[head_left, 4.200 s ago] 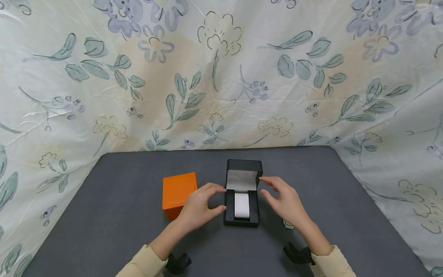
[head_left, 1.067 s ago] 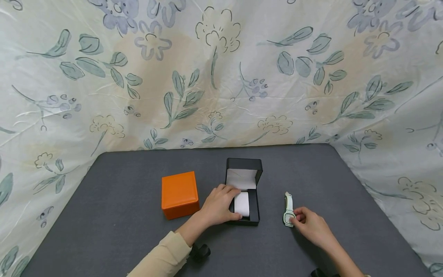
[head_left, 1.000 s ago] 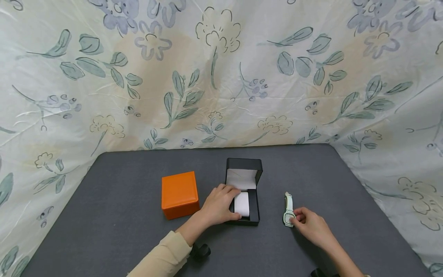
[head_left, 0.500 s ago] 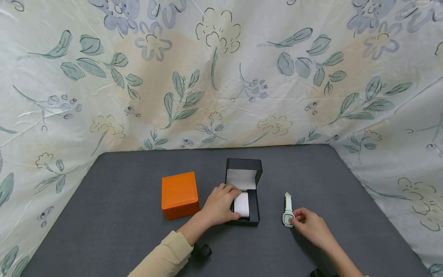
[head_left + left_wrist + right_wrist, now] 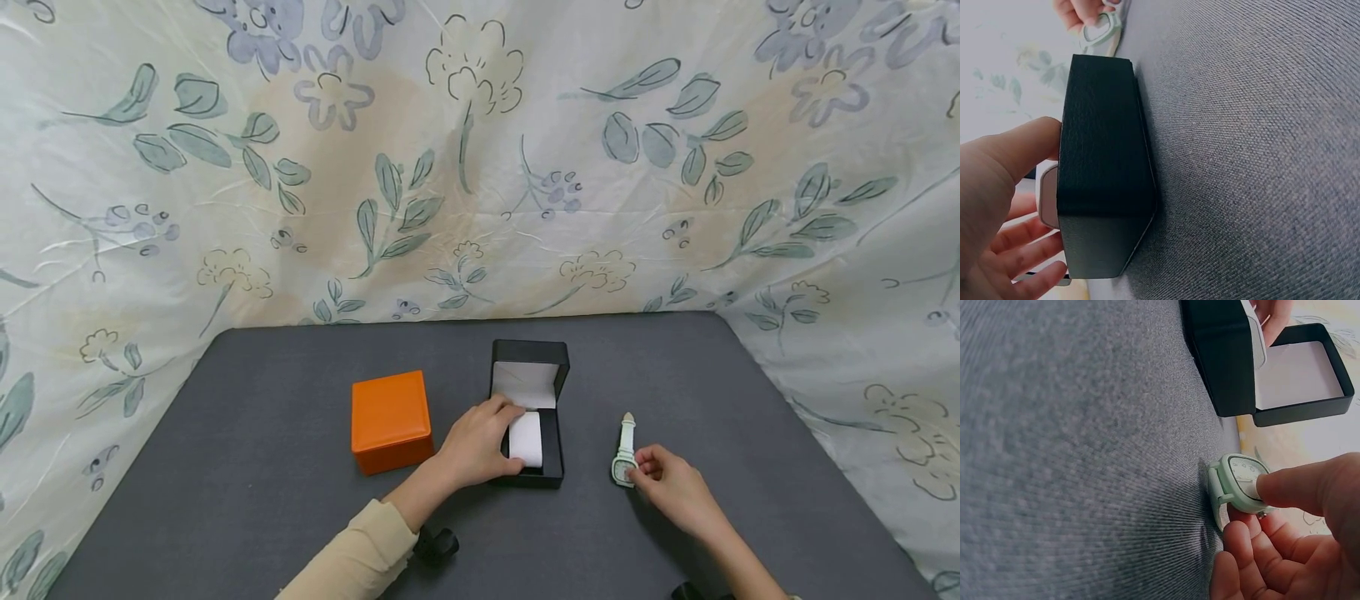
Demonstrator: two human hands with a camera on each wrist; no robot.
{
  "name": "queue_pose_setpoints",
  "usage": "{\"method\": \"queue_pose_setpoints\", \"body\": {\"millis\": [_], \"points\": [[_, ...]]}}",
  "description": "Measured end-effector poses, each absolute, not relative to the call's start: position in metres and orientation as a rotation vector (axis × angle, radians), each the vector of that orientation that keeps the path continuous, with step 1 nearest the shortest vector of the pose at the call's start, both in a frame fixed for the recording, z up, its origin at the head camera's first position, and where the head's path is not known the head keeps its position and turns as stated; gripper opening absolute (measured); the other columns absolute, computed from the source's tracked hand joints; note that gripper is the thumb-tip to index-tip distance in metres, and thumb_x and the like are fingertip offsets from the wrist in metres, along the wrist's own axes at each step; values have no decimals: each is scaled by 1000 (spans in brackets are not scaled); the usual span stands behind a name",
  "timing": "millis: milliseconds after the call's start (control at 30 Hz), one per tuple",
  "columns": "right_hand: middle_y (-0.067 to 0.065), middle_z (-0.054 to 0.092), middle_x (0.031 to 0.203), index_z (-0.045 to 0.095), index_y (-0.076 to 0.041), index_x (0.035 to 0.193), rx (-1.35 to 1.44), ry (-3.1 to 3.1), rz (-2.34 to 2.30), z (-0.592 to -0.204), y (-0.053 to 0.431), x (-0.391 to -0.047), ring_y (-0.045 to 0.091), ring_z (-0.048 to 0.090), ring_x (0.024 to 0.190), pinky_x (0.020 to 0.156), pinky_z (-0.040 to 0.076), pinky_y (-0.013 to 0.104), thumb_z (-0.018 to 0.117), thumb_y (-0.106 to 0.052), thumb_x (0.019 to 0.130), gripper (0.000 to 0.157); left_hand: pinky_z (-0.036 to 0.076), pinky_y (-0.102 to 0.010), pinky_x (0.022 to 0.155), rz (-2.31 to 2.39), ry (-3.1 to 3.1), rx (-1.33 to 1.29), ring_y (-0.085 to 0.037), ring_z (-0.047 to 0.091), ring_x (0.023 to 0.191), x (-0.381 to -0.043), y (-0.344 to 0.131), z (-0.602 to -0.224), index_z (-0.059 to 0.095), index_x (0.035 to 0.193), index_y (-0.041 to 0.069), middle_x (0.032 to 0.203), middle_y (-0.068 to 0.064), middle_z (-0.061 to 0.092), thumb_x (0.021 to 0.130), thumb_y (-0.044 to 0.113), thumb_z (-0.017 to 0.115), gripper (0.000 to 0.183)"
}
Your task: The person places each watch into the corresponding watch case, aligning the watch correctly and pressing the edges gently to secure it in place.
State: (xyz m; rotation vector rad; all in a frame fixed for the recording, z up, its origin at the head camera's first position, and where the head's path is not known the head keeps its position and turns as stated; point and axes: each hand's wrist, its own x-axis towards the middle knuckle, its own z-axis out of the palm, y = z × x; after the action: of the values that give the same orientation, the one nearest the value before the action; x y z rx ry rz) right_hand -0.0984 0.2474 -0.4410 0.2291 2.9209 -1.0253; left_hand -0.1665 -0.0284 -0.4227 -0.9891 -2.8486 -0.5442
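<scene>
A black watch box [image 5: 551,450] with a light grey lining stands with its lid up. Inside sits a white watch cushion [image 5: 525,439], and its end shows above the rim in the left wrist view. My left hand [image 5: 476,446] grips the box over the cushion, thumb [image 5: 1035,140] on the front rim and fingers beyond. On the right, a pale green wristwatch [image 5: 624,462] is pinched at its case by my right hand [image 5: 671,492]. In the right wrist view the thumb presses the dial [image 5: 1246,470], fingers curled below. Its strap points away from me.
An orange box [image 5: 390,421], lid down, stands left of the black box. All stand on a dark grey tabletop [image 5: 247,467]. Flower-patterned cloth [image 5: 480,167] hangs behind and along both sides. A dark wrist strap piece [image 5: 437,546] juts under the left wrist.
From beside the box, my left hand has come onto it, and my right hand has gone right and nearer to the watch. Lately the watch has tilted slightly, its strap end swinging right.
</scene>
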Motion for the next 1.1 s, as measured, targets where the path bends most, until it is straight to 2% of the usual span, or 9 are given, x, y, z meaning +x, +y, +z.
{"method": "queue_pose_setpoints", "body": {"millis": [300,733,1100], "points": [[2,59,81,59,-4,94,246,2926,-1022,-439,247,-100,11,54,72,59,41,24,64,-18,81,19,47,-27,75,-571,-2823,-978,-15,54,86,-165,-29,-422,55,124,13,117,-2,51,71,38,76,62],[3,61,84,59,-4,96,225,2962,-1049,-434,247,-99,12,57,75,61,43,24,64,-16,82,20,48,-30,78,-614,-2811,-967,-16,54,90,-164,-31,-418,54,126,14,121,-3,49,72,38,74,63],[4,64,87,59,-5,97,196,3003,-1096,-430,247,-97,14,61,79,64,45,24,65,-17,83,19,48,-26,73,-712,-2812,-992,-14,54,88,-160,-34,-412,53,126,13,122,-3,47,73,36,73,61]]}}
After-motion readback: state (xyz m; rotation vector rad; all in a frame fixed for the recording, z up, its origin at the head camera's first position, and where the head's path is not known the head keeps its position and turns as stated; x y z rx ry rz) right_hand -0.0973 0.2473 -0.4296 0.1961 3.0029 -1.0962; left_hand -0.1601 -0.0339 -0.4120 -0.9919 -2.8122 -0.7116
